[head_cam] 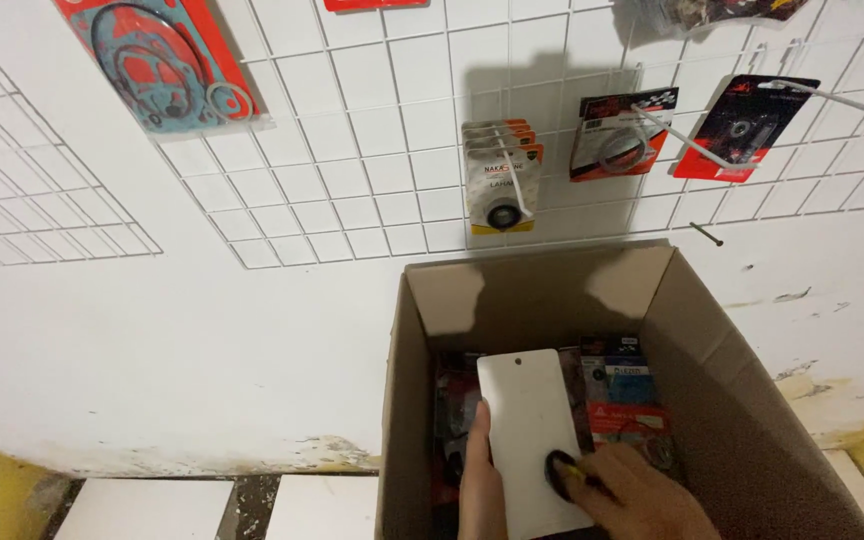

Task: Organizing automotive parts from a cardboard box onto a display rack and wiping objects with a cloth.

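Holding a white card [532,440], both hands [642,495] over the box [742,400].

Parts shop: carded parts [500,178] hung on wire wall grid [352,150].

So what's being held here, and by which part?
A white backing card over the cardboard box: left hand on its left edge, right hand at the lower right, by a dark ring.

The box [722,400] is matt brown cardboard, creased at its flaps. The card [532,430] looks like smooth white paperboard, matt. The packets [624,395] in the box are glossy printed plastic. The grid [372,150] is white-coated metal wire. The wall [152,340] is rough, chipped paint.
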